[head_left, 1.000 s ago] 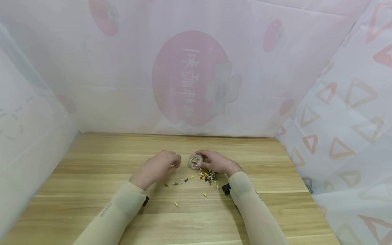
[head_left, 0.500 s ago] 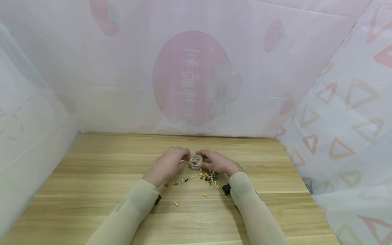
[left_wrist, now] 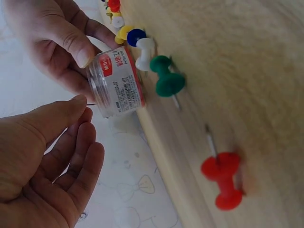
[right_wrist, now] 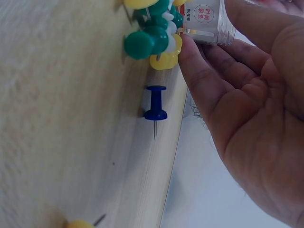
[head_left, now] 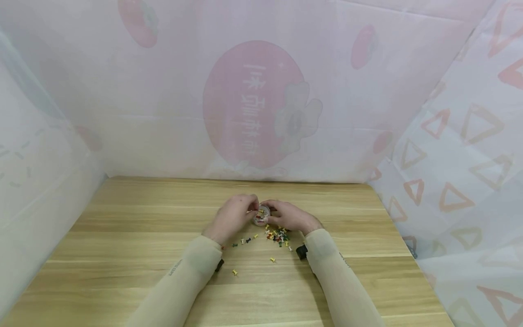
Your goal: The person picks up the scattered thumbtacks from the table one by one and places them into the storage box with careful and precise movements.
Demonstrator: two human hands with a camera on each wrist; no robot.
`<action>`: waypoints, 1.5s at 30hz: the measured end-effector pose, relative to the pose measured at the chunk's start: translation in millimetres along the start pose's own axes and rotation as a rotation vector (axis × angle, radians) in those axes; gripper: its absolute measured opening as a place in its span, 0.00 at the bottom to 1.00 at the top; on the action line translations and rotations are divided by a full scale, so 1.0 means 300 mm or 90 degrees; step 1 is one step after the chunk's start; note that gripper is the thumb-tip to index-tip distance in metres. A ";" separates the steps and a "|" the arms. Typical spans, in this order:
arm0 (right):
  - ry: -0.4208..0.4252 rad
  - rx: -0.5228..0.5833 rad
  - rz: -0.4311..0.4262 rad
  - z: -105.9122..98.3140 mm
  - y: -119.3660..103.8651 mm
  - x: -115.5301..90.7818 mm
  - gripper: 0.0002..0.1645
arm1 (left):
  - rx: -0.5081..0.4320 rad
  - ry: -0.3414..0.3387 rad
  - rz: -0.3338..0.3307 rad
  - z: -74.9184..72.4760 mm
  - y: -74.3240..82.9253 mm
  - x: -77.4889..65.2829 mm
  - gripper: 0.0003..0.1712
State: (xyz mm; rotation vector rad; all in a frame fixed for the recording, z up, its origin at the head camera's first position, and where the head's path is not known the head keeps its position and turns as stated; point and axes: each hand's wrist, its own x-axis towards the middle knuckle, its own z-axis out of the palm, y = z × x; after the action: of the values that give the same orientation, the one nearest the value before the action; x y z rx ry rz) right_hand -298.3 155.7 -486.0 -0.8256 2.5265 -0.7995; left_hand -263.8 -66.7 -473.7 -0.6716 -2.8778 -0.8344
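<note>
A small clear plastic jar [left_wrist: 119, 83] with a white and red label stands on the table, some push pins visible inside it in the head view. My right hand [head_left: 292, 217] holds the jar from the right, thumb and fingers curled round its sides. At its mouth, on the left, my left hand [head_left: 234, 217] pinches a push pin between thumb and forefinger. Only the pin's thin needle [left_wrist: 90, 104] shows in the left wrist view; its head is hidden by the fingers. Close in front of the jar lies a pile of mixed-colour push pins [head_left: 278, 235].
A loose row with a red push pin [left_wrist: 222, 178], a green push pin [left_wrist: 166, 78] and others runs left of the pile. Nearer me lie single yellow push pins [head_left: 234, 272]. The wooden table [head_left: 122, 218] ends at a printed cloth wall [head_left: 163, 136].
My left hand has moved right and slightly away from me, from beside the jar to its mouth. The right hand and jar have stayed in place.
</note>
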 end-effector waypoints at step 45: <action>-0.006 0.013 -0.019 -0.001 -0.006 -0.001 0.34 | 0.057 -0.233 0.007 -0.072 0.027 -0.139 0.12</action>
State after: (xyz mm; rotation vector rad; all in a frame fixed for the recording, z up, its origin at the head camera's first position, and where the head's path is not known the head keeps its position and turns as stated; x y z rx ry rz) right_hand -297.5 154.7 -484.6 -0.8598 2.4991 -0.8286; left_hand -224.1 -88.2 -459.2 -0.9153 -3.2032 -0.6316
